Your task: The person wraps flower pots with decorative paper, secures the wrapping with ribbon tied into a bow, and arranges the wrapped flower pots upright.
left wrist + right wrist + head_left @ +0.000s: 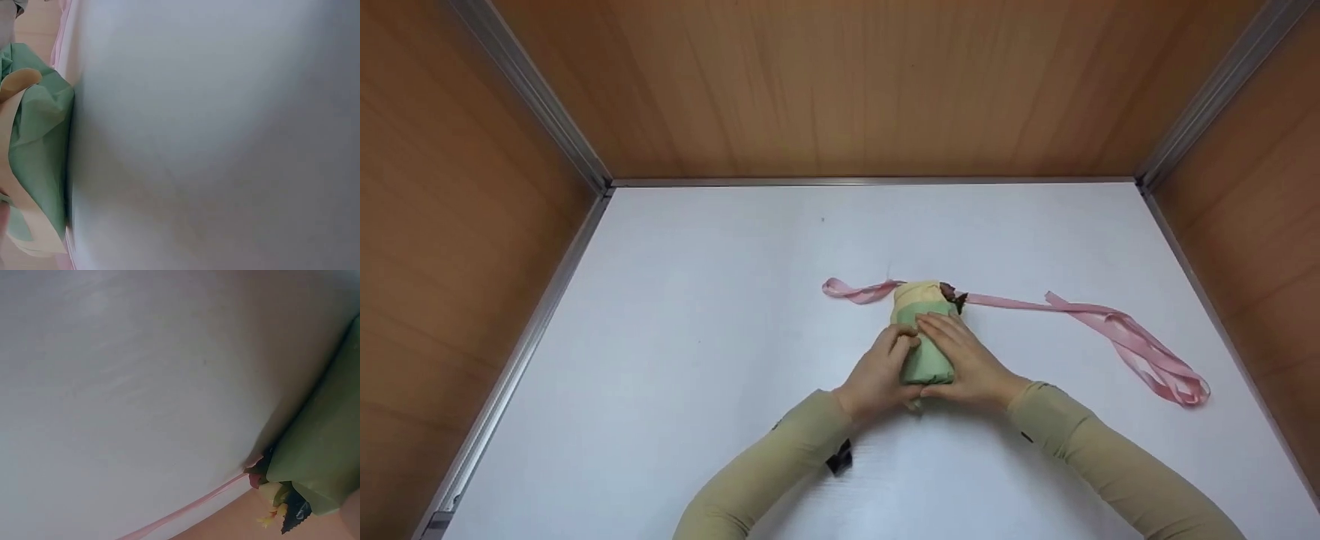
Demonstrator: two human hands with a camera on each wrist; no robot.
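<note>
A small bouquet [928, 363] wrapped in green and cream paper lies on the white table, its far end away from the person. Dark leaves and a reddish bloom peek out at its top right; the right wrist view shows yellow and red flowers [273, 490] there. The left hand [879, 371] grips the near left side of the wrap, fingers curled at the paper's edge. Across from it, the right hand [973, 366] holds the other side, fingers over the top and thumb at the near end. Folded green paper [48, 121] with a cream border fills the left wrist view's left edge.
A pink ribbon [1125, 334] stretches out both sides of the bouquet's far end, with a short loop at left and a long looped tail at right. A small black object [840, 457] lies by the left forearm. Wood panels [870, 90] enclose the table's back and sides.
</note>
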